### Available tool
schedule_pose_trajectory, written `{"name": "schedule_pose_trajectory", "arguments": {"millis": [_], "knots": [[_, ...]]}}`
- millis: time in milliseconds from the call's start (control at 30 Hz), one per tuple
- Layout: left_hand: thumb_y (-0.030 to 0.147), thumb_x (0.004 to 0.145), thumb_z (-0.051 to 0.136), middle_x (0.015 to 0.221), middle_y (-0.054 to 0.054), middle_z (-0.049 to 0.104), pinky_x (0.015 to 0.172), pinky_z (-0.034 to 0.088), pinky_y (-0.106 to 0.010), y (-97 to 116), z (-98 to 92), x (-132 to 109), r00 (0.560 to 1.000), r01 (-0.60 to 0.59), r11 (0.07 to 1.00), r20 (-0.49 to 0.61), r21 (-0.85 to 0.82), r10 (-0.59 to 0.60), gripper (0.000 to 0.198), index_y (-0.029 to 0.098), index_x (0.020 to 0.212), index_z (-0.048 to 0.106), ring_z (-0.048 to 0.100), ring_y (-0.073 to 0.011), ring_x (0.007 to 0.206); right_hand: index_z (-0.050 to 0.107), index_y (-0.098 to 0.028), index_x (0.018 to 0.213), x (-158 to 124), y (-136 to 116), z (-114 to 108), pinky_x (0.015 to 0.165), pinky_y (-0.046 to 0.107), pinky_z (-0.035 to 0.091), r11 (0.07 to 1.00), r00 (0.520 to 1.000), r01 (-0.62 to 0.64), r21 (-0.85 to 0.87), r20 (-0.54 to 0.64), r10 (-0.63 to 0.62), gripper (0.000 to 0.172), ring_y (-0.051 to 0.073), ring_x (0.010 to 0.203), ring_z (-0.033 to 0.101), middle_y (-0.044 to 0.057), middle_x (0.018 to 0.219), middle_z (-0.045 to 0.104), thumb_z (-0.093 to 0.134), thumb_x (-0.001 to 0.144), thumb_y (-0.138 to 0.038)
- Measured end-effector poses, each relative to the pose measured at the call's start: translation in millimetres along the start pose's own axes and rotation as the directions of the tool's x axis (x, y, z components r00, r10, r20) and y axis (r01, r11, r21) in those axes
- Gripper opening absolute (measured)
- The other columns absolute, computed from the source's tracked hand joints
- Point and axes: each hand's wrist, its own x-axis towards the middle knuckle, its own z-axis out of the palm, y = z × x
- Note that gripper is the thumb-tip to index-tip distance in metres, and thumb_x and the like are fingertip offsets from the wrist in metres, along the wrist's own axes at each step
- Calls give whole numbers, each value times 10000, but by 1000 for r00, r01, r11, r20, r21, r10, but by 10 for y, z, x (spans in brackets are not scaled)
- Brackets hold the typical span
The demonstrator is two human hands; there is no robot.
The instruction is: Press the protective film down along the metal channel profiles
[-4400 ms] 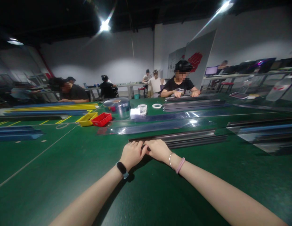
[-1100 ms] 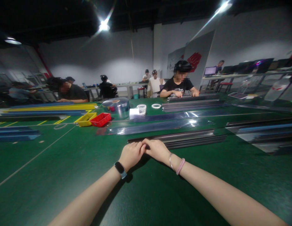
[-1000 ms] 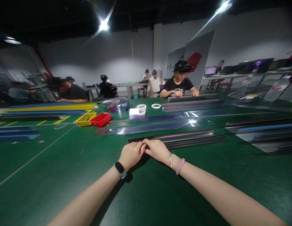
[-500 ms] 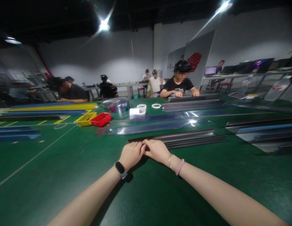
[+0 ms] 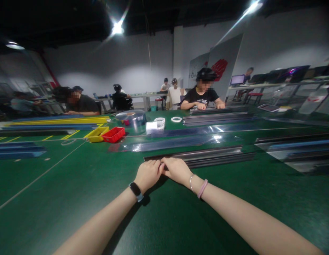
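Observation:
My left hand [image 5: 149,174], a dark watch on its wrist, is closed at the left part of a long dark profile strip [image 5: 214,153]. Close against it, my right hand [image 5: 177,170] is also closed on the strip's near edge. The two hands meet at thumbs and fingertips. Most of the fingertips are hidden behind the backs of the hands. The strip lies lengthwise on the green table [image 5: 74,198], with a second dark rail along its near side.
Beyond the strip lie clear plastic film [image 5: 169,142], a red bin [image 5: 114,135], a yellow bin [image 5: 97,135] and a large film roll [image 5: 138,122]. Blue profiles [image 5: 18,150] lie left, more strips [image 5: 305,146] right. A co-worker [image 5: 203,94] handles dark profiles across the table.

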Motion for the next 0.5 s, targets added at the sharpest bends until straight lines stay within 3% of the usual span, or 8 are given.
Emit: {"name": "schedule_pose_trajectory", "arguments": {"millis": [300, 500], "knots": [[345, 851, 271, 660, -25, 555, 563, 319, -265, -5, 9, 5, 1000, 20, 1000, 18, 20, -20, 310, 181, 719, 497, 494, -153, 622, 460, -171, 872, 17, 35, 21, 632, 254, 347, 999, 999, 33, -29, -12, -33, 263, 163, 747, 528, 46, 754, 569, 364, 814, -409], [324, 849, 288, 690, -34, 554, 604, 333, -266, 19, -31, 2, 1000, 9, 1000, -8, 13, -9, 285, 177, 739, 506, 492, -152, 669, 464, -164, 873, -2, 3, 26, 701, 266, 349, 999, 998, 45, -7, -34, -46, 220, 163, 793, 505, 54, 793, 555, 397, 805, -362]]}}
